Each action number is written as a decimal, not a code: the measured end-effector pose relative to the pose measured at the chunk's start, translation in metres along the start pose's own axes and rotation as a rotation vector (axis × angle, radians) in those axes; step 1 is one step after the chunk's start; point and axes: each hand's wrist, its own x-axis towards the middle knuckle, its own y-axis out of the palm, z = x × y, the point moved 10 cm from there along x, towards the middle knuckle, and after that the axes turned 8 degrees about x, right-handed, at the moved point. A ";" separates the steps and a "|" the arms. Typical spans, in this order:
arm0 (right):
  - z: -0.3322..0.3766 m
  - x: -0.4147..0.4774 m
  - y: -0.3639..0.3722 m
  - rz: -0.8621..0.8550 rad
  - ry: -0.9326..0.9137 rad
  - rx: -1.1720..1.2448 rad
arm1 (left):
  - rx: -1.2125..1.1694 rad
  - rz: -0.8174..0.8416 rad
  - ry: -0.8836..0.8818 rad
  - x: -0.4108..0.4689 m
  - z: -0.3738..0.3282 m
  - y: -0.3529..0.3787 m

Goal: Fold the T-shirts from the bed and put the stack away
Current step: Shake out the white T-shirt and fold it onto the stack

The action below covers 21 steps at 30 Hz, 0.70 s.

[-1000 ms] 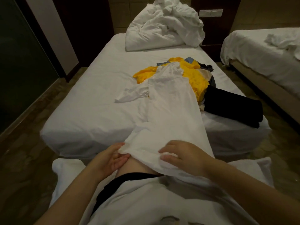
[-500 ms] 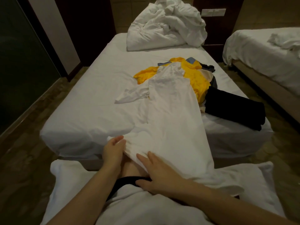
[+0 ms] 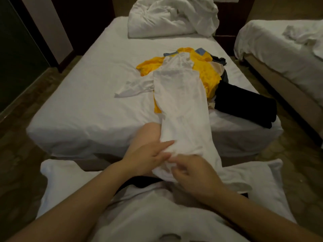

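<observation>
White T-shirt [image 3: 181,105]: folded into a long strip. Its far end lies over the yellow T-shirt [image 3: 206,70]. Its near end hangs off the near edge of the bed [image 3: 78,105] and reaches your lap, between your two hands.
Sleeve [image 3: 132,88]: one white sleeve sticks out to the left of the strip, flat on the sheet.
Left hand [image 3: 145,159]: your fingers lie straight and close together, tips against the left side of the strip's near end. They are not curled round the cloth.
Right hand [image 3: 194,175]: your fingers are curled and pinch the bunched near hem of the white T-shirt, just beside your left fingertips.
Yellow T-shirt: crumpled, right of the bed's centre, partly under the white strip.
Other cloth: blue, grey and beige edges show at the far and right sides of the yellow one. You cannot tell what garments they are.
Black garment [image 3: 244,103]: folded, near the bed's near right corner, touching the right side of the pile.
Duvet [image 3: 171,16]: white, heaped at the far end of the bed.
Second bed [image 3: 279,55]: far right, apart from yours across a strip of floor, with rumpled white linen on it.
</observation>
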 end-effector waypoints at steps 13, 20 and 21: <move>-0.106 0.083 -0.057 -0.207 0.578 0.131 | -0.134 -0.102 -0.477 0.011 0.038 0.003; -0.109 0.157 -0.033 -0.102 0.562 0.077 | -0.266 -0.123 -0.571 -0.001 0.052 0.005; -0.106 0.164 -0.028 -0.071 0.553 0.043 | -0.337 -0.136 -0.588 -0.006 0.053 0.005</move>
